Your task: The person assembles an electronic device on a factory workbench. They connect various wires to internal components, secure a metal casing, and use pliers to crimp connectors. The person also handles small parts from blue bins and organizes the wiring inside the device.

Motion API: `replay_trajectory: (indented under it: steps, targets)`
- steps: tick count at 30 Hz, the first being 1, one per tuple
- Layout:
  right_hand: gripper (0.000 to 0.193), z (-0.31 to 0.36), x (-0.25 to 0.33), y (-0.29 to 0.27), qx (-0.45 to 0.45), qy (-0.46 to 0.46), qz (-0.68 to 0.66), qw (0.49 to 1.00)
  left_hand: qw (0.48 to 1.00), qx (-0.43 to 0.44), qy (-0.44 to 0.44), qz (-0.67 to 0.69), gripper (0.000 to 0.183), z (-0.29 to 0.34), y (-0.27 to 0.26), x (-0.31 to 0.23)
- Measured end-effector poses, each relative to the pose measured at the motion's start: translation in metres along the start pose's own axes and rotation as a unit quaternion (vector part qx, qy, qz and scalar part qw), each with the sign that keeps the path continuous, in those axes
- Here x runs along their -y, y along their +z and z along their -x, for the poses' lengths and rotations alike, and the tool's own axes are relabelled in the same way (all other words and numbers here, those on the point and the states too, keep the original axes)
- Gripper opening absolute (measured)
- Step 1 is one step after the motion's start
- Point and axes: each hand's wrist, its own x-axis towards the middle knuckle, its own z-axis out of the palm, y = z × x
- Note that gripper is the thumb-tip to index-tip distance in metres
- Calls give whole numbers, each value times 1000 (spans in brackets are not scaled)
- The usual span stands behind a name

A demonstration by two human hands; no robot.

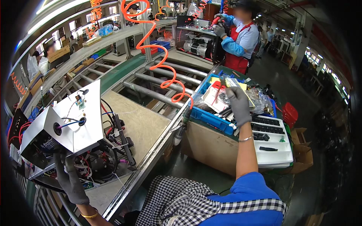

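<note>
At the lower left, my left hand (71, 180), in a grey glove, grips the lower edge of a white sheet-metal housing (90, 124); its fingertips are partly hidden under the edge. The housing sits tilted over a dark machine base (102, 162) full of wires and parts. Blue wires pass through round black grommets in the white panel. My right hand (238, 105), also gloved in grey, is raised over a blue crate (211, 123). Its fingers are closed near a thin brownish thing, blurred and hard to make out. Papers, bags and small parts fill the crate.
An orange coiled air hose (171, 71) hangs down to a tool (181, 130) by the metal rail. Rollers (166, 81) run behind the board. A white tray (273, 150) holds black parts. Across the line, a person in a red apron (239, 41) works on another machine.
</note>
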Motion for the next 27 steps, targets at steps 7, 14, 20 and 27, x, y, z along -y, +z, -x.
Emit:
replay_trajectory:
  steps: [7,14,20,27]
  targets:
    - [32,70,125,64,396,77,-282,870,998,-1,18,57,38,74,27,-62]
    - [29,119,192,140,624,69,-382,678,964,258,54,32,14,101,48,-94]
    - [74,148,203,157,695,-19,-386,606,974,208,-11,93,20,105,40,-86]
    - [75,152,237,172,707,7,-354,612,972,114,-67,192,39,108,24,-71]
